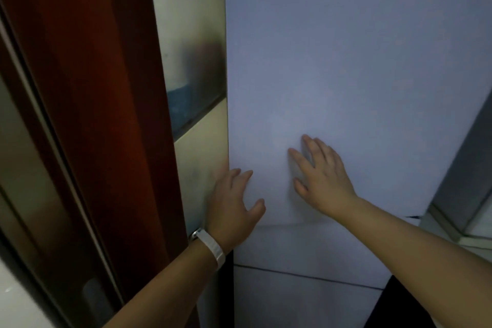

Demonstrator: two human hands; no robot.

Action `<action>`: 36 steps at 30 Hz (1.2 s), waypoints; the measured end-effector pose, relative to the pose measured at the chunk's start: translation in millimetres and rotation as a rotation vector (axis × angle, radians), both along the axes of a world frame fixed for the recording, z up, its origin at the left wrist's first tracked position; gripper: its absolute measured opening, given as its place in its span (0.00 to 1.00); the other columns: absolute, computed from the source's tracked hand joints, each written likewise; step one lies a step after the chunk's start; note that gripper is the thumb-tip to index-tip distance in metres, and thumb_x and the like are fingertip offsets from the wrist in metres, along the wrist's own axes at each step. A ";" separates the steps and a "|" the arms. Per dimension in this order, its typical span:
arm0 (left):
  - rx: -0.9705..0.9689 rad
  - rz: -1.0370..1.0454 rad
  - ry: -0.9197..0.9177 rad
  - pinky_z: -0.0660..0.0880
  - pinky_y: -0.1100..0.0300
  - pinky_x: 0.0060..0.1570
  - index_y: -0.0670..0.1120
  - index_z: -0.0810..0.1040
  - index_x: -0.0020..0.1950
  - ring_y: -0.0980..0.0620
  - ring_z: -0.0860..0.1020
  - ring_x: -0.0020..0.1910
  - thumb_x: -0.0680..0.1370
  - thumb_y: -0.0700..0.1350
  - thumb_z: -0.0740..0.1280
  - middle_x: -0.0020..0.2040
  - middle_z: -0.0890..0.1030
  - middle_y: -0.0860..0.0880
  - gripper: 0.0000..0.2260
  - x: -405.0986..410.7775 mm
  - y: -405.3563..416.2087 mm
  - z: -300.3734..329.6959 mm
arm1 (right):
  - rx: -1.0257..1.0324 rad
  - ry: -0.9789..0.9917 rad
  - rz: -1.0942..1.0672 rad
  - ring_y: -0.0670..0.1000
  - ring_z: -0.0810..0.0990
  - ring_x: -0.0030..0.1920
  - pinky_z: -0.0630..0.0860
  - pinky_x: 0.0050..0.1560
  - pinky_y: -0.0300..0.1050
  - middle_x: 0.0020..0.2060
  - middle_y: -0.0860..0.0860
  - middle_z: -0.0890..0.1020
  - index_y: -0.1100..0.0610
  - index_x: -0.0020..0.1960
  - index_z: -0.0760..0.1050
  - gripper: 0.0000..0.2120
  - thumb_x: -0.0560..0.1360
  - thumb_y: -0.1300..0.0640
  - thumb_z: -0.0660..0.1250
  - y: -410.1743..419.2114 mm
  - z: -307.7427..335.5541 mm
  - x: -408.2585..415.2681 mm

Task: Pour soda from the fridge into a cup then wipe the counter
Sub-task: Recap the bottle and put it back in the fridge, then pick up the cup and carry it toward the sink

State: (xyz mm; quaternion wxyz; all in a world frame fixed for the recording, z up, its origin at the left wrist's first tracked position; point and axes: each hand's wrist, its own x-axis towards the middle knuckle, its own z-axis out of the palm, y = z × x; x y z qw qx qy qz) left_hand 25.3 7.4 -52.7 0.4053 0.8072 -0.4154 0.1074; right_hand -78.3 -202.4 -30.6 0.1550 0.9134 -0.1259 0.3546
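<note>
A white fridge door (pixel 346 61) fills the middle and right of the view and looks closed. My right hand (pixel 319 176) lies flat on its lower part, fingers straight and spread. My left hand (pixel 234 200) is at the door's left edge, fingertips reaching round the edge and thumb on the front face; a white wristband sits on that wrist. A second door panel (pixel 306 301) begins below a dark seam. No soda, cup or cloth is in view.
Left of the fridge stands a beige tiled wall (pixel 197 168) with a reflective panel above. Further left is a dark red-brown door frame (pixel 93 114) with glass. A grey surface and ledge (pixel 466 194) show at the right edge.
</note>
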 end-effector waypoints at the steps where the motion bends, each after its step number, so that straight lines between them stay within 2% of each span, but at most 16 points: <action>1: 0.025 -0.013 -0.013 0.65 0.55 0.68 0.50 0.68 0.74 0.48 0.66 0.71 0.74 0.56 0.70 0.73 0.67 0.48 0.30 4.1 -4.4 -1.9 | -0.021 -0.001 -0.001 0.63 0.59 0.70 0.63 0.67 0.65 0.73 0.63 0.65 0.54 0.72 0.66 0.37 0.67 0.53 0.76 -3.2 1.1 3.0; 10: 0.100 -0.005 -0.136 0.63 0.54 0.68 0.49 0.69 0.73 0.45 0.66 0.71 0.72 0.57 0.70 0.73 0.68 0.45 0.31 28.7 -29.8 -15.2 | -0.124 -0.019 -0.035 0.65 0.63 0.69 0.61 0.67 0.64 0.72 0.63 0.63 0.54 0.73 0.65 0.38 0.66 0.54 0.75 -26.3 -5.1 31.2; 14: 0.123 0.013 -0.115 0.65 0.49 0.70 0.51 0.67 0.75 0.46 0.64 0.72 0.73 0.58 0.68 0.74 0.66 0.46 0.31 37.5 -40.7 -17.3 | -0.129 -0.014 -0.050 0.65 0.63 0.69 0.59 0.67 0.64 0.72 0.63 0.64 0.56 0.72 0.68 0.36 0.66 0.55 0.74 -33.8 -4.9 44.2; 20: 0.158 0.039 -0.101 0.60 0.52 0.71 0.55 0.63 0.76 0.50 0.60 0.74 0.75 0.60 0.67 0.76 0.62 0.50 0.31 45.9 -55.9 -12.6 | -0.161 0.082 -0.039 0.64 0.65 0.68 0.62 0.65 0.61 0.72 0.62 0.67 0.57 0.70 0.71 0.33 0.66 0.58 0.75 -62.5 3.4 60.7; 26: 0.155 0.065 -0.119 0.65 0.50 0.68 0.53 0.68 0.74 0.48 0.65 0.71 0.74 0.59 0.67 0.73 0.67 0.48 0.30 51.5 -76.9 -9.3 | -0.245 0.056 0.020 0.63 0.67 0.67 0.62 0.66 0.59 0.71 0.60 0.70 0.56 0.68 0.73 0.28 0.69 0.55 0.71 -82.6 2.2 65.2; 32: 0.123 0.068 -0.137 0.71 0.48 0.65 0.50 0.71 0.71 0.46 0.70 0.68 0.72 0.60 0.65 0.70 0.71 0.46 0.29 44.6 -102.8 -1.7 | -0.269 0.087 0.050 0.63 0.65 0.69 0.61 0.69 0.60 0.73 0.59 0.67 0.56 0.72 0.69 0.27 0.73 0.55 0.65 -89.4 0.0 62.9; 36: 0.148 0.030 -0.164 0.74 0.48 0.61 0.49 0.72 0.70 0.45 0.73 0.65 0.72 0.61 0.63 0.68 0.73 0.45 0.29 37.1 -118.3 -3.0 | -0.226 0.158 0.098 0.64 0.66 0.70 0.61 0.71 0.60 0.73 0.61 0.67 0.58 0.70 0.71 0.29 0.70 0.54 0.68 -86.1 5.4 55.1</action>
